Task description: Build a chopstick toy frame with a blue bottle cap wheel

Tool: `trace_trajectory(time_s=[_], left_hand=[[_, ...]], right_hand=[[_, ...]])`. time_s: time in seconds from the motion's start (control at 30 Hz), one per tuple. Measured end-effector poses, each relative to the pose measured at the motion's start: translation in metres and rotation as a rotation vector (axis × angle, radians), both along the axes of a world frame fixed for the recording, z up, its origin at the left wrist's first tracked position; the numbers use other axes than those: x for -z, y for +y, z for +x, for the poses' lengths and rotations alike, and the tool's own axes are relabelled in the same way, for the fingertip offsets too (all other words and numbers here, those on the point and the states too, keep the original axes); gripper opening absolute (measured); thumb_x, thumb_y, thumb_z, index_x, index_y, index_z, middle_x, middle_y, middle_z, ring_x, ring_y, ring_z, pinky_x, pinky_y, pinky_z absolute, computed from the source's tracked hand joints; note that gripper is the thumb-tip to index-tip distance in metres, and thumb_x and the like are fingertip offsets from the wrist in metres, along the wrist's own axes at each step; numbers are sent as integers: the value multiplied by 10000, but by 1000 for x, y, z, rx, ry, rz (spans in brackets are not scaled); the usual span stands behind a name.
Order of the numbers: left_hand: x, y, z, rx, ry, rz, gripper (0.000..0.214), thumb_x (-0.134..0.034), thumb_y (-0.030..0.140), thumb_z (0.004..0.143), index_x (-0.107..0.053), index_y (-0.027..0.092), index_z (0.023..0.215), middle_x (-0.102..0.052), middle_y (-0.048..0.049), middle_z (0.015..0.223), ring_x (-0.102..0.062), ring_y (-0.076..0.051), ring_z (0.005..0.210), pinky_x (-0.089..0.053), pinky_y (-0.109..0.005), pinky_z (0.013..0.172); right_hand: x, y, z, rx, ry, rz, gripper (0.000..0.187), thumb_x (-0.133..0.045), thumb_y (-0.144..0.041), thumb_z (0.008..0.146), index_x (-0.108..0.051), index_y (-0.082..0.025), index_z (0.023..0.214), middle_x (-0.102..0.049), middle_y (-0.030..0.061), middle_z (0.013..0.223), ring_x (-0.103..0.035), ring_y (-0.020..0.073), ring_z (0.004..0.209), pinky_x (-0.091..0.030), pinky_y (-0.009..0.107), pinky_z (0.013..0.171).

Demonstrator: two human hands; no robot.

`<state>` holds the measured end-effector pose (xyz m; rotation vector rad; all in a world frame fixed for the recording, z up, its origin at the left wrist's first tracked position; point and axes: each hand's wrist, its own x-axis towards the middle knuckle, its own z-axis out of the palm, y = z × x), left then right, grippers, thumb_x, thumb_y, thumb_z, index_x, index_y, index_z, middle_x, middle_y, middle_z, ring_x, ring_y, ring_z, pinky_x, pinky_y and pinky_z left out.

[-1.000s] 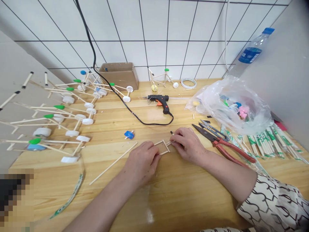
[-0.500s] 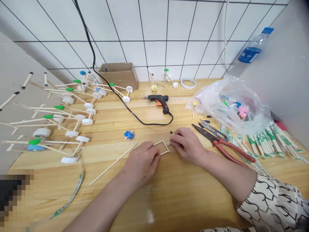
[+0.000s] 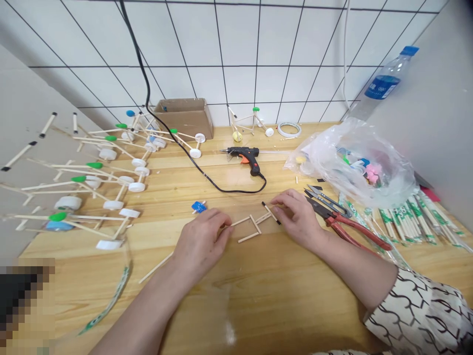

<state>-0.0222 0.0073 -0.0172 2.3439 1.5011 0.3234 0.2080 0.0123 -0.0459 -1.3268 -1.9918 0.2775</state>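
A small ladder-shaped frame of thin wooden sticks [image 3: 249, 227] lies on the wooden table [image 3: 236, 305] between my hands. My left hand [image 3: 201, 239] presses its fingertips against the frame's left end and covers part of a long loose stick [image 3: 155, 268]. My right hand [image 3: 297, 217] sits at the frame's right end, its fingertips beside a black-tipped stick [image 3: 271, 213]. I cannot tell whether that hand grips the stick. A small blue cap piece [image 3: 198, 207] lies just above my left hand.
Red-handled pliers [image 3: 351, 229] and snips [image 3: 327, 202] lie right of my right hand, near a plastic bag [image 3: 354, 165] and bundled chopsticks [image 3: 417, 222]. A glue gun [image 3: 244, 158] and its black cable lie ahead. Stick models with white wheels [image 3: 111, 182] fill the left.
My hands have moved apart, the left one leftward and the right one up and rightward. The black-tipped stick now shows, and the frame has shifted slightly.
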Motion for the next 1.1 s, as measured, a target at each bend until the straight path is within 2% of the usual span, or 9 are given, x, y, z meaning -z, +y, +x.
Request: trace_trajectory(time_s=[0.17, 0.4, 0.63, 1.1], left_hand=[[-8, 3, -2, -20, 47, -21, 182, -422, 210, 817, -592, 193, 756, -627, -34, 785, -581, -185, 767, -440, -296, 671], [-3, 3, 3, -15, 94, -68, 184, -415, 200, 823, -593, 188, 778, -642, -47, 837, -593, -198, 816, -446, -310, 696], [2, 4, 3, -2, 56, -34, 189, -417, 186, 817, -601, 189, 774, -646, -46, 828, -589, -182, 777, -445, -299, 672], [2, 4, 4, -3, 56, -30, 189, -417, 181, 817, -596, 194, 756, -644, -42, 812, -596, -186, 783, -450, -299, 678]], right_hand=[[3, 2, 5, 44, -31, -94, 85, -543, -160, 789, -620, -195, 797, -589, 43, 755, -540, 188, 760, -394, 322, 693], [4, 1, 4, 32, -72, -140, 91, -547, -150, 778, -628, -190, 766, -585, 34, 741, -531, 176, 742, -371, 317, 697], [3, 2, 3, 11, -109, -144, 83, -548, -159, 778, -619, -188, 746, -583, 34, 725, -527, 170, 709, -362, 309, 676], [4, 1, 2, 7, -123, -138, 84, -541, -166, 787, -611, -189, 747, -581, 31, 725, -525, 170, 714, -357, 310, 680]])
